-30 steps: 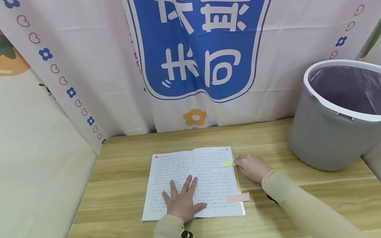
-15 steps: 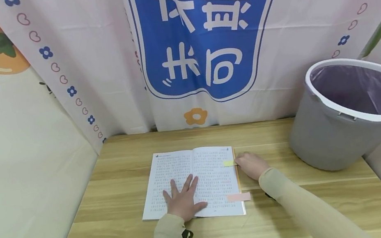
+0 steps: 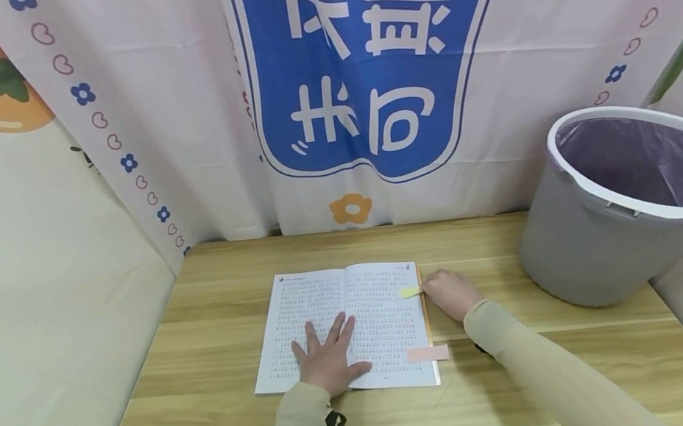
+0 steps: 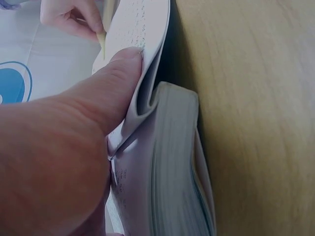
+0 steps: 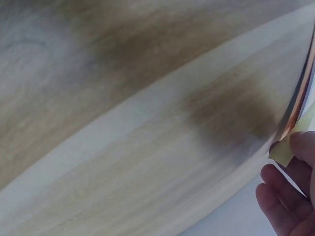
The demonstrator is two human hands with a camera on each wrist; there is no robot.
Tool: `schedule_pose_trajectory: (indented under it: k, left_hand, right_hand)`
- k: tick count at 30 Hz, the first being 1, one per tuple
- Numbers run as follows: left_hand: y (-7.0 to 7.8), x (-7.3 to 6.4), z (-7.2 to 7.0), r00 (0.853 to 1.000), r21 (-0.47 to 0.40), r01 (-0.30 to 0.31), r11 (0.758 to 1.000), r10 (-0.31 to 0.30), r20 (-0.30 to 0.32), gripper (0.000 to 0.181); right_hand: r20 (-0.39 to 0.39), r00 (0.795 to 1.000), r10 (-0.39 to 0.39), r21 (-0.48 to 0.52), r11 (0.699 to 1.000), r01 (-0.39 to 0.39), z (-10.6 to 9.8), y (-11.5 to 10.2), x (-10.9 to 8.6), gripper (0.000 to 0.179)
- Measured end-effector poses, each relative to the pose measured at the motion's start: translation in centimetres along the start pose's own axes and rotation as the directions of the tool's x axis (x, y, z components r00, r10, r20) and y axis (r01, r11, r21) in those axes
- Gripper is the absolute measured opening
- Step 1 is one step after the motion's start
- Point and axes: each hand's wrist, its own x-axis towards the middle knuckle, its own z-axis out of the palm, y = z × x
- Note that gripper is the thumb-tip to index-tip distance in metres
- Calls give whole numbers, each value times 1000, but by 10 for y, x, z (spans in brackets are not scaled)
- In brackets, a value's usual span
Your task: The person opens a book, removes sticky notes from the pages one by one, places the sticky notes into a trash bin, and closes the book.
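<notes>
An open book (image 3: 386, 325) lies on the wooden table, its pages covered in printed text. My left hand (image 3: 327, 366) presses flat across the lower middle of the pages with fingers spread; in the left wrist view its thumb (image 4: 115, 81) rests on the bulging page near the spine. At the book's right edge my right hand (image 3: 454, 295) pinches the outer end of a yellow sticky note (image 3: 410, 292) between thumb and finger. The right wrist view shows that end of the yellow note (image 5: 284, 151) poking out of the pinch. Lower down, a pink sticky note (image 3: 427, 354) sticks out past the page edge.
A grey trash bin (image 3: 587, 241) with a white rim and purple liner stands at the right of the table (image 3: 203, 354). Behind the table hangs a white printed curtain (image 3: 199, 116) with a blue panel.
The yellow sticky note looks slightly tilted now, its outer end raised in my right hand's pinch. My left hand stays in place on the book.
</notes>
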Motion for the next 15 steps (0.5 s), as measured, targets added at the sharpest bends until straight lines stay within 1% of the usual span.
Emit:
schedule_pose_trajectory:
  k: [3, 8, 15]
  left_hand:
    - [0, 1, 0, 1000, 5, -1, 1000, 1, -1, 88]
    - [0, 2, 1, 1000, 3, 3, 1000, -3, -2, 89]
    - [0, 1, 0, 1000, -2, -3, 1000, 3, -1, 88]
  right_hand:
    - [-11, 1000, -4, 0, 1000, 4, -3, 1, -1, 8]
    - [-39, 999, 18, 14, 1000, -17, -7, 1, -1, 7]
    - [-89, 995, 55, 90, 995, -47, -16, 0, 1, 10]
